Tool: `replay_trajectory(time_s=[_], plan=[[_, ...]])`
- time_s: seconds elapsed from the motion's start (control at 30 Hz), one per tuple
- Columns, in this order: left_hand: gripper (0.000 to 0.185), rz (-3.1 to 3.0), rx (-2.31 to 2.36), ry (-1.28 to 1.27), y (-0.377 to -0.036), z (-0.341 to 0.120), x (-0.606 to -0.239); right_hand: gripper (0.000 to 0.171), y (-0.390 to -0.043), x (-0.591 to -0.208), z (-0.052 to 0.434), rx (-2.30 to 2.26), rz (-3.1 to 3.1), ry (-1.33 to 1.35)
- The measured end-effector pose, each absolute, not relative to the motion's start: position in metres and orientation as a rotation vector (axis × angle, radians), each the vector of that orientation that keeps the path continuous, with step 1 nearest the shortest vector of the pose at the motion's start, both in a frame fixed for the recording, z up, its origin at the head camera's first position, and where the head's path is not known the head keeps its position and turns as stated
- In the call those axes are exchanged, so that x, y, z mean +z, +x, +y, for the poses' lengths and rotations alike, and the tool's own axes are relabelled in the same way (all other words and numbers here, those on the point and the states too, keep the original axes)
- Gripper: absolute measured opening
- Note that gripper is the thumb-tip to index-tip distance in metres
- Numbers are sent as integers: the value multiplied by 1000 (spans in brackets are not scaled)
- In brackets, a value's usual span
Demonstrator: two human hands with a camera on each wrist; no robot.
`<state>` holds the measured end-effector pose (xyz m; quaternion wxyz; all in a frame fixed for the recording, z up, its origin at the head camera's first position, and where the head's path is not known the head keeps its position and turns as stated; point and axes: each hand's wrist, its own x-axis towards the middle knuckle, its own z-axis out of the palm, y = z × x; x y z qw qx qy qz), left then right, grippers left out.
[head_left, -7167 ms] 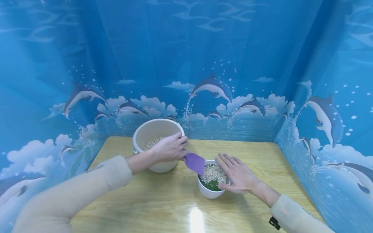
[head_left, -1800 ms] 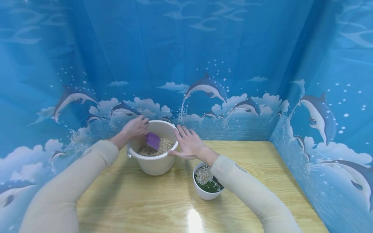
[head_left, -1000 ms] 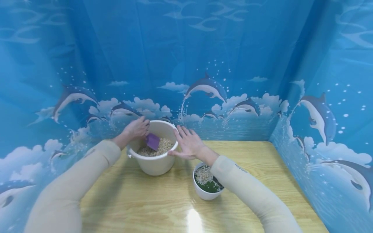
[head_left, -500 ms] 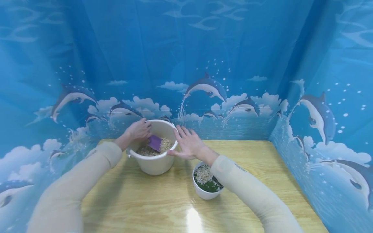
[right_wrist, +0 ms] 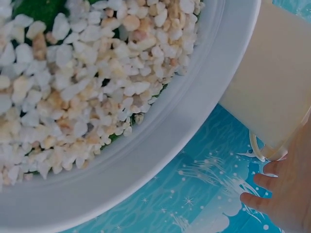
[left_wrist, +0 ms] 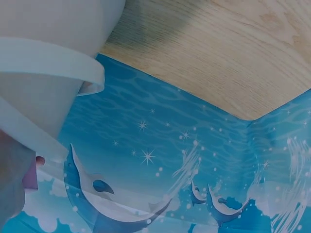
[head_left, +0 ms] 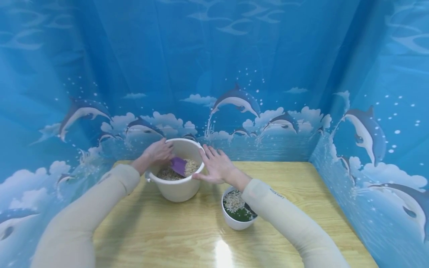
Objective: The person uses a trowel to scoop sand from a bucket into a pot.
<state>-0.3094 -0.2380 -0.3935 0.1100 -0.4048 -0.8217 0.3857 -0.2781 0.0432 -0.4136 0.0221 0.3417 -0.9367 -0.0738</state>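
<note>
My left hand point(head_left: 158, 152) reaches over the left rim of a white bucket point(head_left: 177, 190) and holds a purple scoop point(head_left: 178, 166), its fingers partly hidden. The scoop's blade slants down into pale pebbles point(head_left: 191, 167) inside the bucket, some lying right at its edge. A bit of the purple handle point(left_wrist: 30, 177) shows beside the hand in the left wrist view. With fingers spread, my right hand point(head_left: 217, 165) rests at the bucket's right rim. Below my right forearm stands a small white pot point(head_left: 234, 224) holding white and tan pebbles point(right_wrist: 87, 92) over a green layer.
Both containers stand on a light wood table point(head_left: 181, 238). Blue dolphin-print sheeting point(head_left: 214, 74) rises behind the table and along both sides, close behind the bucket. The bucket's white handle point(left_wrist: 48, 60) hangs down its side in the left wrist view.
Both hands have moved from the pot to the bucket, the left carrying the scoop. Within the last second the scoop has shifted slightly right and lower among the pebbles; the right hand stayed put.
</note>
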Motion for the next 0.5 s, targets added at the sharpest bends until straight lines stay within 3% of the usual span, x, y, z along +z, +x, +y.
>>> replay_trajectory(time_s=[0.5], plan=[[31,-2499,1069,-1183,-309,-237,-399,112,-277,-414,43,-240,-2889,1056]])
